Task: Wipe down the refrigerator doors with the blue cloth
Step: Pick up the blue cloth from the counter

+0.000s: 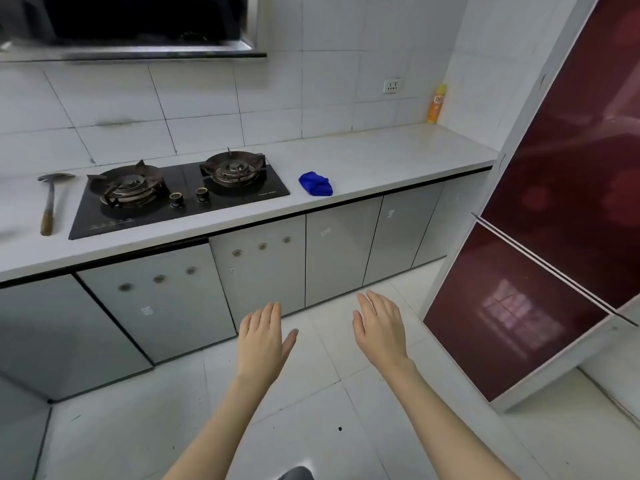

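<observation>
A crumpled blue cloth [316, 183] lies on the white countertop [381, 161], just right of the gas hob. The refrigerator [568, 188] stands at the right, with two glossy dark red doors, one above the other, split by a metal strip. My left hand [264, 336] and my right hand [380, 327] are stretched out in front of me over the floor, palms down, fingers straight, holding nothing. Both hands are well below the cloth and left of the refrigerator.
A black two-burner gas hob [180, 195] sits in the countertop, with a metal spatula [50, 199] to its left. A yellow spray can [436, 103] stands in the back corner. Grey cabinet doors [339, 251] run under the counter. A range hood [138, 26] hangs above.
</observation>
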